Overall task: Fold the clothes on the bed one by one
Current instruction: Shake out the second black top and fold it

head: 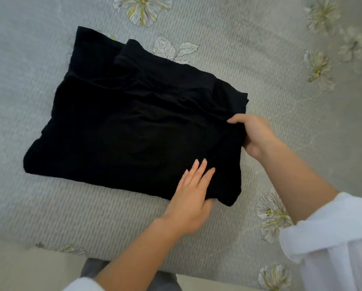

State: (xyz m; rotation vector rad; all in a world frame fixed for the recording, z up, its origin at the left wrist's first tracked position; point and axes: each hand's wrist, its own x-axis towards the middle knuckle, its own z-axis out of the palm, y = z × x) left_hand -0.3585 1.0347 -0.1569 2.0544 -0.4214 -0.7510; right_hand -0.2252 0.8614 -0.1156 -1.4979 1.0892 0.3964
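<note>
While the black garment (123, 127) lies in the middle of the bed (270, 66), both hands are at its right side. The garment is of soft, matte cloth, folded to a rough rectangle of several layers. A narrower folded part with a thick hem lies on top at the far end, and shallow wrinkles run across the middle. The left hand (193, 192) rests flat on the near right corner, its fingers (199, 168) straight and pressed together on the cloth. Its thumb seems to go under the edge, but the dark cloth hides it. The right hand (256, 135) grips the right edge, with the thumb on top and the other fingers curled below the layers. The bed cover is grey with a fine ribbed texture and printed pale flowers (273, 215) with yellow centres. A white sleeve (333, 234), rolled up, covers the right arm.
</note>
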